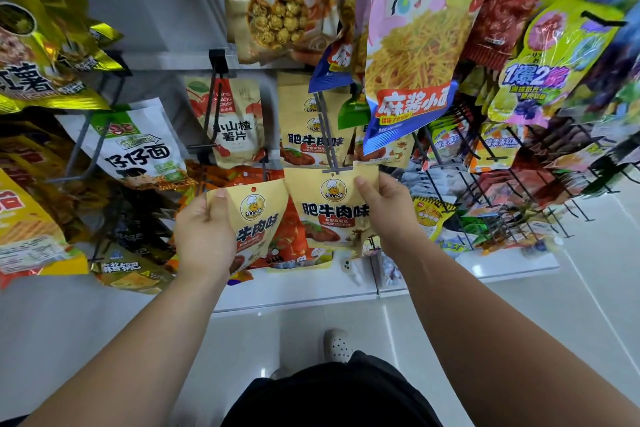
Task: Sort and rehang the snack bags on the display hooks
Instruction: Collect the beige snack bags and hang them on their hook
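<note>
My left hand [204,236] grips a tan snack bag with a chef logo [258,215] by its left edge, tilted, below the hooks. My right hand [388,215] pinches the top right corner of a matching tan bag [329,211], held upright with its top edge at the tip of a grey display hook [329,135]. Two more of the same tan bags [308,135] hang further back on that hook.
Many other snack bags hang around: a hawthorn crisp bag [235,128] on the hook to the left, a white noodle bag [138,149], a popcorn bag [273,3] above, a large cartoon noodle bag [415,45]. Black wire hooks [485,184] jut out at right. The white base shelf [311,291] lies below.
</note>
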Demonstrator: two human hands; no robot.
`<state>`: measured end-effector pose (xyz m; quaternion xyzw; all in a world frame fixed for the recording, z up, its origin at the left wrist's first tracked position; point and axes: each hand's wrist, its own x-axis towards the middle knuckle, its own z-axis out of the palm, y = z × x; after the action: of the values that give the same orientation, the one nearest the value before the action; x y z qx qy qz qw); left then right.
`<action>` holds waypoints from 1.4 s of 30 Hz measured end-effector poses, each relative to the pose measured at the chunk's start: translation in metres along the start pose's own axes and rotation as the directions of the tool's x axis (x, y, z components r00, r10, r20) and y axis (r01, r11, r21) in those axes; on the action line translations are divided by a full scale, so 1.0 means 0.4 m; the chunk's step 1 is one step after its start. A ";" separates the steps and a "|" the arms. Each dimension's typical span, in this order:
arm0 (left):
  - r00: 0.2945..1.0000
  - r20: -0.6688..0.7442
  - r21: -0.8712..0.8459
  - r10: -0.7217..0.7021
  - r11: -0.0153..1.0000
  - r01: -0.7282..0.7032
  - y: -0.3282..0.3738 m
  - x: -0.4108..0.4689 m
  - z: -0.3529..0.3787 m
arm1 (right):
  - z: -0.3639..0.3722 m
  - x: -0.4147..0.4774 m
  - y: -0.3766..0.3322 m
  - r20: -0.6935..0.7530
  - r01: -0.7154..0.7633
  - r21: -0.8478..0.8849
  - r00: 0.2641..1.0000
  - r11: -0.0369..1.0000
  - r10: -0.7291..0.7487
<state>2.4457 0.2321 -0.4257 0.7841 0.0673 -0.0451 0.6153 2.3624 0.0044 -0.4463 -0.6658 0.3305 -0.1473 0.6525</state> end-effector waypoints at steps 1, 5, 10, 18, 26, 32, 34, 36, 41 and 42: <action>1.000 -0.003 0.000 -0.002 1.000 0.002 -0.001 0.000 0.001 | -0.001 0.006 0.001 -0.003 -0.002 0.001 1.000 1.000 0.002; 0.999 -0.010 -0.027 -0.044 0.999 0.044 -0.008 0.000 0.003 | 0.004 0.023 -0.005 0.001 -0.008 -0.001 1.000 1.000 0.008; 0.999 -0.022 -0.047 -0.048 0.998 0.047 -0.005 -0.012 0.003 | 0.014 0.032 -0.007 -0.012 0.025 -0.028 1.000 0.999 -0.025; 0.998 -0.032 -0.091 -0.045 0.995 0.041 0.002 -0.019 0.009 | 0.007 0.029 -0.005 -0.030 0.000 -0.009 1.000 1.000 -0.001; 1.000 -0.006 -0.099 -0.027 0.995 0.026 0.005 -0.026 0.019 | 0.021 0.033 -0.004 -0.064 -0.009 0.010 0.998 1.000 0.009; 1.000 -0.016 -0.105 -0.012 0.994 0.010 0.007 -0.031 0.024 | 0.032 0.025 -0.001 -0.086 -0.015 -0.012 0.996 1.000 0.014; 0.999 -0.048 -0.120 -0.008 0.993 0.002 0.009 -0.029 0.021 | 0.025 0.022 -0.001 -0.079 0.002 -0.059 0.997 0.998 -0.007; 0.998 -0.069 -0.129 -0.015 0.992 0.006 0.009 -0.024 0.015 | 0.021 0.024 -0.007 -0.076 0.021 -0.088 0.997 0.996 -0.028; 0.999 -0.048 -0.108 -0.019 0.994 0.014 0.012 -0.026 0.018 | 0.023 0.040 -0.014 -0.073 0.010 -0.094 0.997 0.996 -0.017; 0.999 -0.041 -0.107 -0.024 0.994 0.019 0.013 -0.027 0.021 | 0.028 0.045 -0.018 -0.086 0.012 -0.106 0.996 0.994 -0.021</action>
<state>2.4360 0.2222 -0.4210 0.7502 0.0910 -0.0315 0.6541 2.3843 0.0011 -0.4446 -0.6950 0.3603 -0.1640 0.6001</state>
